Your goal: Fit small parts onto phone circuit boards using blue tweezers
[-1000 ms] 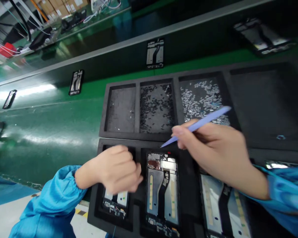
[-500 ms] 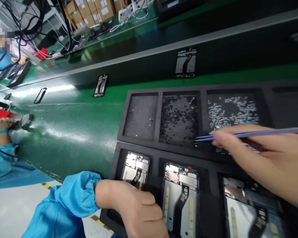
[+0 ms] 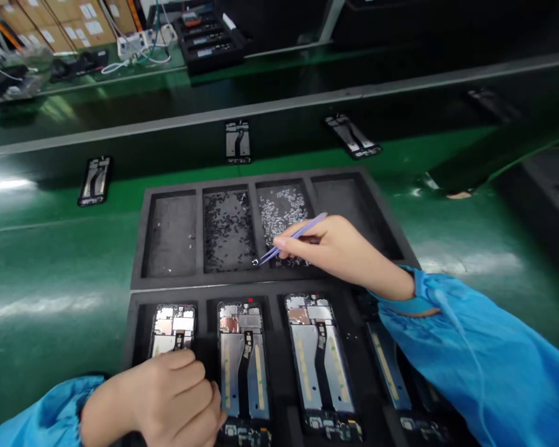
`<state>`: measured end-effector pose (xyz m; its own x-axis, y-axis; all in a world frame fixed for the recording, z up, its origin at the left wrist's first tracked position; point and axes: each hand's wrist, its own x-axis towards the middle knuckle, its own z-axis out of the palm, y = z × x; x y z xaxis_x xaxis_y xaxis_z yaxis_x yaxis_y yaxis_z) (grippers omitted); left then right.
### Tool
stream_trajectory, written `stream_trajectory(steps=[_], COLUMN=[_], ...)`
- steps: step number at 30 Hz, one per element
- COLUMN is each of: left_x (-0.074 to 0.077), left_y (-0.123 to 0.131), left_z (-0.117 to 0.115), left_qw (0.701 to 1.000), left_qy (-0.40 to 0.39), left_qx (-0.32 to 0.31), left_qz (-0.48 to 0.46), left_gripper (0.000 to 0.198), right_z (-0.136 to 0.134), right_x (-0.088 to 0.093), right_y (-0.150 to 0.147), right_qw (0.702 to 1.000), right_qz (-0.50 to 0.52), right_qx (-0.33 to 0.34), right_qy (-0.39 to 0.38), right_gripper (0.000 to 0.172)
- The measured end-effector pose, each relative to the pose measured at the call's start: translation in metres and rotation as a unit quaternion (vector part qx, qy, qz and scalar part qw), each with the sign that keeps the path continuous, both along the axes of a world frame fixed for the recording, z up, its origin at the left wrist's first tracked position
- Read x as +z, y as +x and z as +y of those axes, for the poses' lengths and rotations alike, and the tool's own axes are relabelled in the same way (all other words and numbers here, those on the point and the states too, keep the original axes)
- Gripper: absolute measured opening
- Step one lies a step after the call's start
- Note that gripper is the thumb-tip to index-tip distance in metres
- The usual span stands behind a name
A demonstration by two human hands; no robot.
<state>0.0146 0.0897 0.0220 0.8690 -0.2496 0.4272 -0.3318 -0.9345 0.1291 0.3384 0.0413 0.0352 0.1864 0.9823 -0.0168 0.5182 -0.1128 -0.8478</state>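
Note:
My right hand (image 3: 326, 245) pinches a pair of purple tweezers (image 3: 302, 230). A tiny shiny part (image 3: 255, 262) shows at their tips, over the lower right corner of the compartment with black bits (image 3: 228, 230); whether the tips grip it, I cannot tell. My left hand (image 3: 174, 397) is curled over the lower half of the leftmost phone (image 3: 173, 324), its fingertips hidden. Beside that hand lies a second opened phone (image 3: 233, 360) with a black flex cable, and right of it a third phone (image 3: 302, 360). A fourth phone (image 3: 384, 363) is partly under my right sleeve.
Behind the phone tray (image 3: 274, 347) sits a black parts tray (image 3: 168, 284), one compartment holding small silvery pieces (image 3: 279, 211). Several phone units, including one phone (image 3: 238, 143), lie along the green bench's back. Power strips (image 3: 144, 42) and boxes (image 3: 56, 25) stand beyond.
The view has swung right and drawn back, bringing my right sleeve and more phones into sight. The tweezer tips stay near the same compartment corner. My left hand remains curled over the leftmost phone.

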Motion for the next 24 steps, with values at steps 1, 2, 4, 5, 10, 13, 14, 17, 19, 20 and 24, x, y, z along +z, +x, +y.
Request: stream_trajectory(steps=[1,2,4,5,10,13,14,17,19,20,24], left_x=[-0.001,-0.001,-0.002,-0.002,-0.007,-0.008,-0.009,-0.009,-0.01,-0.011,-0.014], left_y=[0.0,0.0,-0.001,-0.001,0.005,0.008,0.008,0.007,0.005,0.004,0.002], left_z=[0.0,0.0,0.001,0.002,0.005,0.004,0.004,0.004,0.004,0.004,0.003], left_qw=[1.0,1.0,1.0,1.0,0.994,0.986,0.985,0.978,0.971,0.969,0.968], left_qy=[0.0,-0.002,-0.011,-0.016,-0.065,-0.059,-0.041,0.022,0.042,0.044,0.021], left_qx=[0.003,0.008,0.015,0.018,0.092,0.138,0.136,0.113,0.122,0.134,0.182], left_qz=[0.004,0.005,0.003,0.0,0.008,0.071,0.098,0.174,0.202,0.204,0.173], left_gripper=[0.02,0.019,0.013,0.009,0.021,0.039,0.043,0.056,0.062,0.062,0.06], right_z=[-0.001,-0.002,-0.008,-0.012,-0.03,-0.029,-0.026,-0.017,-0.011,-0.009,-0.011], right_x=[0.001,0.004,0.012,0.017,0.035,0.031,0.026,0.009,-0.004,-0.01,-0.027], right_y=[0.006,0.013,0.027,0.034,0.052,0.052,0.051,0.045,0.041,0.04,0.037], right_qw=[1.0,0.998,0.99,0.983,0.965,0.974,0.979,0.989,0.988,0.985,0.969], right_qz=[-0.002,0.0,0.005,0.007,-0.018,-0.027,-0.026,-0.033,-0.069,-0.092,-0.15], right_qx=[-0.024,-0.054,-0.121,-0.155,-0.212,-0.169,-0.153,-0.093,-0.05,-0.031,0.018], right_qy=[0.011,0.028,0.073,0.097,0.153,0.145,0.135,0.112,0.129,0.143,0.196], right_gripper=[0.031,0.03,0.024,0.021,0.023,0.027,0.027,0.023,0.021,0.02,0.013])
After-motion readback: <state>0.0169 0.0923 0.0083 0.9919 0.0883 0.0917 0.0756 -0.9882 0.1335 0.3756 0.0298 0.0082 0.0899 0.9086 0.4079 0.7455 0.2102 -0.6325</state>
